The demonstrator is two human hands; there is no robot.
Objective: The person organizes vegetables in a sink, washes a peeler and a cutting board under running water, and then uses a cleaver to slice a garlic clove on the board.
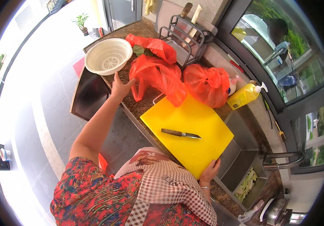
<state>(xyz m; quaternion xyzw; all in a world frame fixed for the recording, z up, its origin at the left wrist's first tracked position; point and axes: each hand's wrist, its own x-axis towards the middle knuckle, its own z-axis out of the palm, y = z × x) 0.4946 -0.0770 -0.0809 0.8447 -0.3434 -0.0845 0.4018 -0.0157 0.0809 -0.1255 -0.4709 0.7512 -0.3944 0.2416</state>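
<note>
My left hand (120, 86) reaches over the granite counter, fingers spread, its fingertips by the near rim of a white plastic colander (109, 56). My right hand (210, 170) lies at the near right corner of a yellow cutting board (198, 121); whether it grips the edge is hard to tell. A small knife (181, 133) with a wooden handle lies on the board, its blade towards the right. Red plastic bags (157, 73) rest behind the board, with green leaves (139, 50) showing between them. Another red bag (207, 82), knotted, sits beside the board's far corner.
A steel sink (238, 163) lies to the right, with cut pale green vegetable pieces (246, 183) in one part and a faucet (283, 161) beside it. A yellow pump bottle (243, 96) leans near the window. A rack (183, 41) with knives and boards stands at the back. A kettle (276, 212) is lower right.
</note>
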